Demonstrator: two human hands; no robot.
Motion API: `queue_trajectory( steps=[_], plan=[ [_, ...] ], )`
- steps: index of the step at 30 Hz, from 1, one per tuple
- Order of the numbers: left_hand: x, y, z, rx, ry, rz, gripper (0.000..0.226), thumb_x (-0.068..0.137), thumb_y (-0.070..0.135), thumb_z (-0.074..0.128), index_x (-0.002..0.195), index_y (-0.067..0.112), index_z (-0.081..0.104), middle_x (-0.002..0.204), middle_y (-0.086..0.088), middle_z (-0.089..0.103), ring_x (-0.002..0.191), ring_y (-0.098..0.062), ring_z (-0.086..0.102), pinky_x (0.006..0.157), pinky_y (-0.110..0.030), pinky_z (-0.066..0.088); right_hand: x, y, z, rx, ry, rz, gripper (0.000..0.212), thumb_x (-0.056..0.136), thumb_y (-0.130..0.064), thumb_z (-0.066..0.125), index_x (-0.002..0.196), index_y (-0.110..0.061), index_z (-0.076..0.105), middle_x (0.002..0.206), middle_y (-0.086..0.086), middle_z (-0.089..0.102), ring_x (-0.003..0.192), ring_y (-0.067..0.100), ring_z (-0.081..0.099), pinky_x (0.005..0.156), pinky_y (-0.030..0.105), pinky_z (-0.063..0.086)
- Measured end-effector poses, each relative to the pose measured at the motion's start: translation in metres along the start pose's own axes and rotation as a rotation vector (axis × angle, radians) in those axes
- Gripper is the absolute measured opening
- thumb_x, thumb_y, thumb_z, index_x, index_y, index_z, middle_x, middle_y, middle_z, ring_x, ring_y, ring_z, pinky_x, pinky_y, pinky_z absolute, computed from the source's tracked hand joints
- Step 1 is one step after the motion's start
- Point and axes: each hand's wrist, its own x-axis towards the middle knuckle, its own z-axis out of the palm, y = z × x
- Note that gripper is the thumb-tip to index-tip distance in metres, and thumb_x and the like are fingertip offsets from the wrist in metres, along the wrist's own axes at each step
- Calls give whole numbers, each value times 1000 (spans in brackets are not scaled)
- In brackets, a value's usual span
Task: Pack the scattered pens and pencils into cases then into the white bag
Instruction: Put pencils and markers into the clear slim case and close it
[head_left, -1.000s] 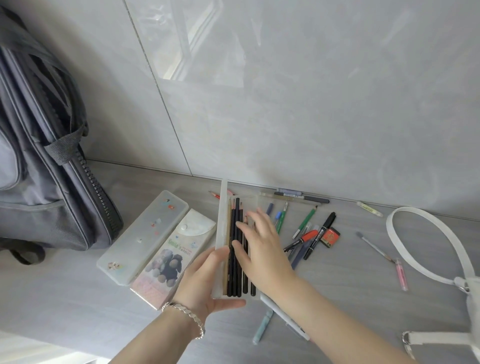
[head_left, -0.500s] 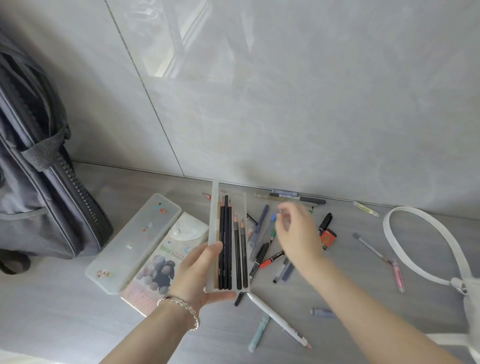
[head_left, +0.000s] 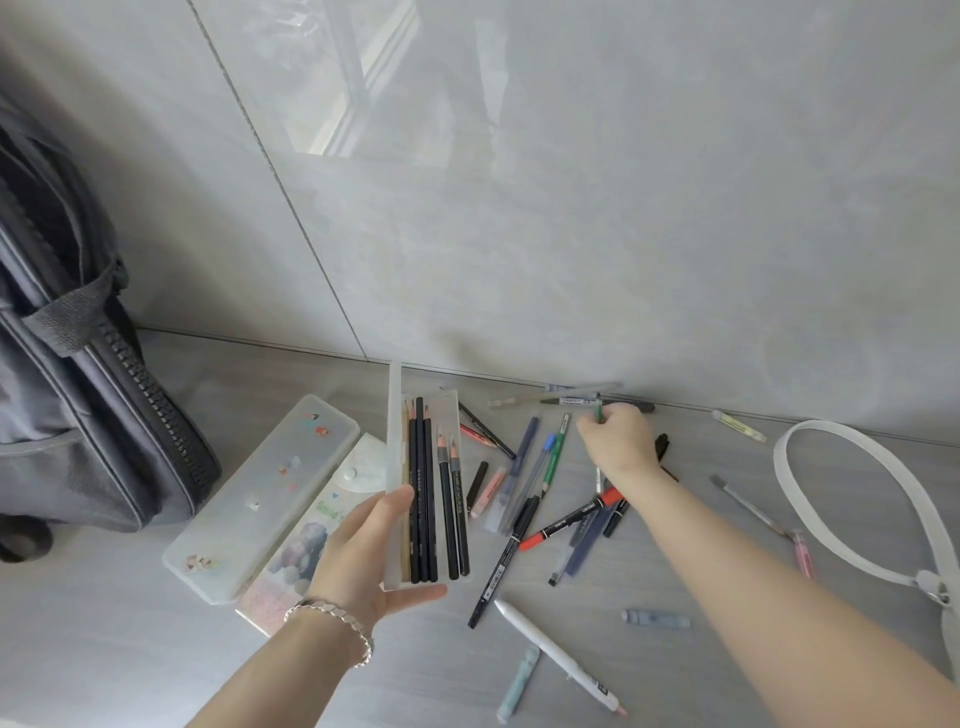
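Observation:
My left hand (head_left: 363, 556) holds an open clear pencil case (head_left: 447, 415) by its near end; several dark pencils (head_left: 423, 493) lie inside it and its lid stands upright on the left. My right hand (head_left: 618, 441) is over the scattered pile, fingers curled round a green pen (head_left: 599, 413) near the wall. Loose pens and pencils (head_left: 550, 462) lie spread between the case and that hand, among them a red-and-black marker (head_left: 571, 517) and a white pen (head_left: 556, 657). The white bag's strap (head_left: 810, 504) loops at the right edge.
Two shut cases lie left of the open one: a frosted case (head_left: 260, 493) and a case with a sheep picture (head_left: 306, 551). A grey backpack (head_left: 67, 405) stands at far left. The tiled wall (head_left: 571, 208) rises right behind the pens.
My right hand left the pencils in the case and reached right and farther back, taking hold of a green pen. My left hand kept holding the case.

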Motion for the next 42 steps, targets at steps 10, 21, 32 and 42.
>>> queue_trajectory(
  steps=[10, 21, 32, 42],
  plan=[
    [-3, 4, -17, -21, 46, 1, 15, 87, 28, 59, 100, 24, 53, 125, 11, 35, 137, -23, 25, 79, -57, 52, -24, 5, -2, -742, -508, -733, 25, 95, -12, 32, 111, -5, 50, 105, 12, 48, 97, 28, 50, 73, 32, 37],
    [-20, 0, -9, -4, 15, -23, 6, 86, 26, 59, 83, 29, 55, 118, 11, 35, 136, -27, 29, 71, -54, 56, -55, -26, -22, -144, -235, -691, 18, 87, -13, 59, 104, -10, 56, 91, 0, 60, 80, 13, 58, 75, 27, 52],
    [-29, -12, 14, 93, -141, 23, 24, 88, 23, 58, 110, 16, 58, 93, 14, 51, 79, -2, 49, 71, -53, 57, -128, -40, -5, 311, -371, -336, 11, 87, -17, 61, 96, -23, 60, 77, -9, 57, 65, 2, 51, 63, 4, 43],
    [-30, -15, 11, 48, -204, -8, 42, 81, 28, 64, 120, 14, 57, 125, 2, 51, 118, -22, 47, 63, -52, 58, -135, -45, -8, 420, -351, -234, 12, 87, -15, 61, 93, -20, 52, 72, -7, 56, 47, -6, 55, 49, 3, 42]
  ],
)
